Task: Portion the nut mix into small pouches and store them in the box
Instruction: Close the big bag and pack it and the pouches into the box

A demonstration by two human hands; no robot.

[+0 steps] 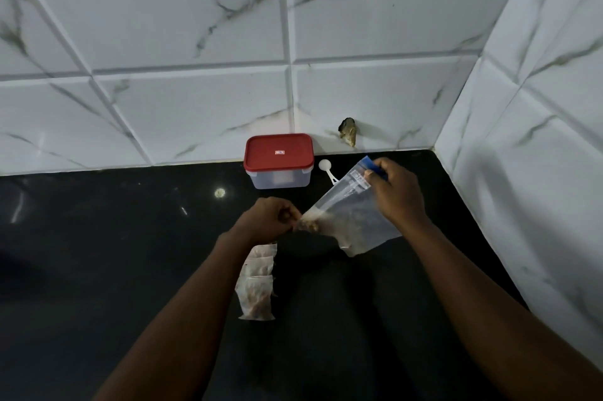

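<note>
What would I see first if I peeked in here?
A box with a bright red lid stands by the tiled wall on the black counter. In the middle, the right hand grips the top of a clear bag of nuts, tilted down to the left hand, which pinches its low corner. Small filled pouches lie in a row under the left arm.

Dim light, glare spot on counter (pixel 98 237), wide-angle edge bending

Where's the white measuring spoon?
Head view, centre-right: the white measuring spoon lies on the black counter, just right of the red-lidded box, behind the large zip bag.
</note>
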